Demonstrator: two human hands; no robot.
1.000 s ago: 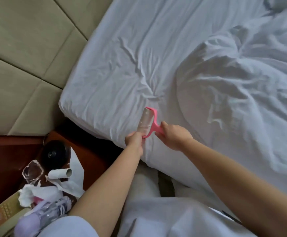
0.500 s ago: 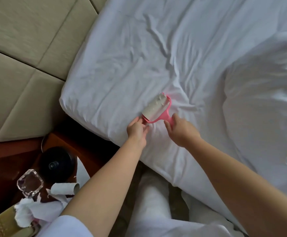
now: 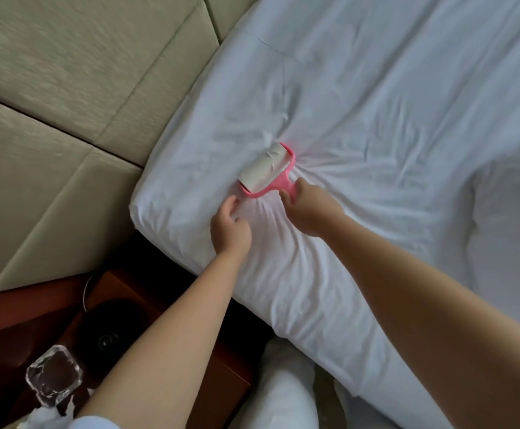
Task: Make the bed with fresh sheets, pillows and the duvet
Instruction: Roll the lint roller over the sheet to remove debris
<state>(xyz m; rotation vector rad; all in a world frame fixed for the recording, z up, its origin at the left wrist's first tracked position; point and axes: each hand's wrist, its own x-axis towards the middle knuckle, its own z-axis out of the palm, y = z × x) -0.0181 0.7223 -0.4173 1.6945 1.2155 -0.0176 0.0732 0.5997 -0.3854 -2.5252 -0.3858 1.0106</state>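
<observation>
A white fitted sheet (image 3: pixel 360 97) covers the mattress, creased around the near-left corner. A pink lint roller (image 3: pixel 266 169) with a white sticky roll lies pressed on the sheet near that corner. My right hand (image 3: pixel 309 209) grips its pink handle. My left hand (image 3: pixel 229 229) rests on the sheet just left of the roller, fingers loosely curled, holding nothing. A bunched white duvet (image 3: pixel 509 212) lies at the right edge.
A padded beige headboard (image 3: pixel 66 103) fills the upper left. Below it stands a dark wooden nightstand (image 3: pixel 11 323) with a black round object (image 3: pixel 110 332), a clear glass ashtray (image 3: pixel 54 379) and crumpled tissue. My white-trousered legs are at the bottom.
The roller has moved further onto the sheet, away from the mattress edge, pushed by my right hand. My left hand let go of the roll and now rests on the sheet.
</observation>
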